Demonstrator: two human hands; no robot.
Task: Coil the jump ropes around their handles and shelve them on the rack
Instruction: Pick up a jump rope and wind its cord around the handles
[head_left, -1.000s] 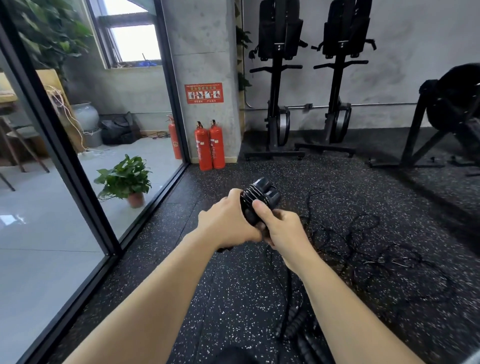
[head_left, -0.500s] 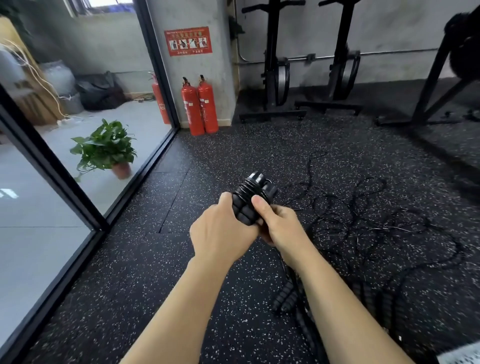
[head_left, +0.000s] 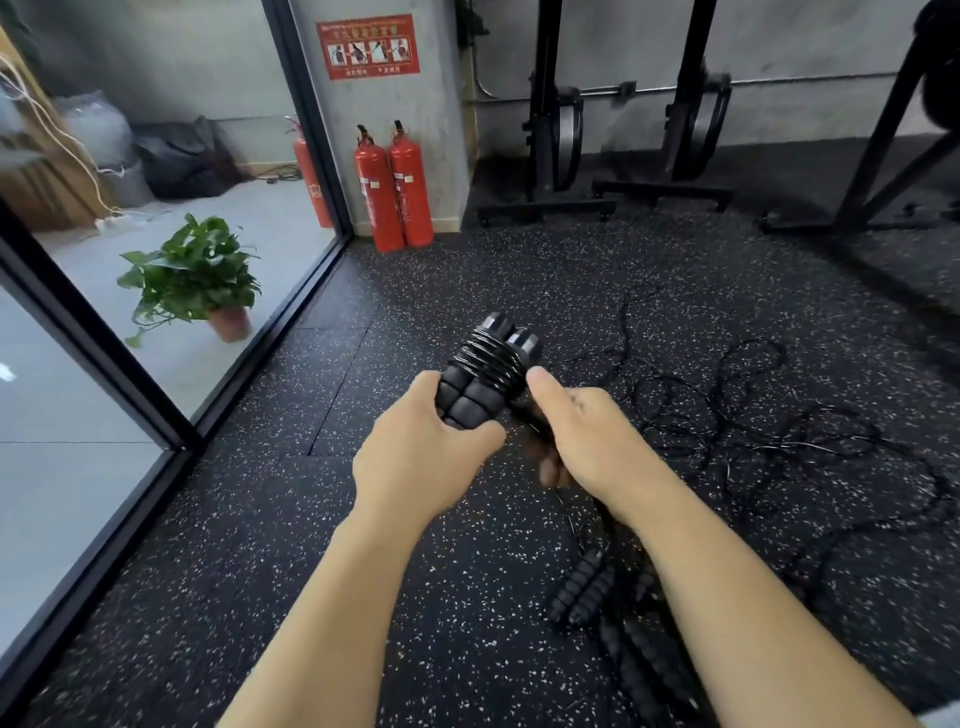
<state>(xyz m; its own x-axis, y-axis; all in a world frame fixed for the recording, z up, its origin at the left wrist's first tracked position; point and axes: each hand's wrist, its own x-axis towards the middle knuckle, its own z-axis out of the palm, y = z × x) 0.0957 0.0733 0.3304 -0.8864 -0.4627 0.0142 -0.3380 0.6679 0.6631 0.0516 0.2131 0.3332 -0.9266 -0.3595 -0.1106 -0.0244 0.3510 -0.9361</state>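
landmark: paired handles (head_left: 470, 400), two black foam grips side by side, tilted up and away from the person, caps at the far end.
coil: the cord (head_left: 491, 358) sat in tight turns round the upper part of the paired handles, just under the caps; the lower foam was bare.
left hand: the left hand (head_left: 415, 457) was wrapped round the lower end of the paired handles. this probably squeezed both grips into one core so they could not splay under the winding.
right hand: the right hand (head_left: 587, 431) was just right of the paired handles, thumb straight up beside the coil, fingers curled underneath and blurred. they seemed closed on the cord's free run, likely to keep it taut, but the blur hid the pinch itself.
hands: close to each other, a narrow gap between them.
loose ropes: the loose ropes (head_left: 727, 415) lay tangled on the floor (head_left: 260, 571), right of and beyond the paired handles.
spare handles: the spare handles (head_left: 582, 592) lay on the floor nearer the person than the paired handles, beside the right forearm.
rack: no rack could be picked out. black stands (head_left: 550, 130) stood at the wall far beyond the paired handles.
stage: winding looked partly done on this rope, with shelving not yet begun.
risk: slack in the cord could let the turns slide off the caps.
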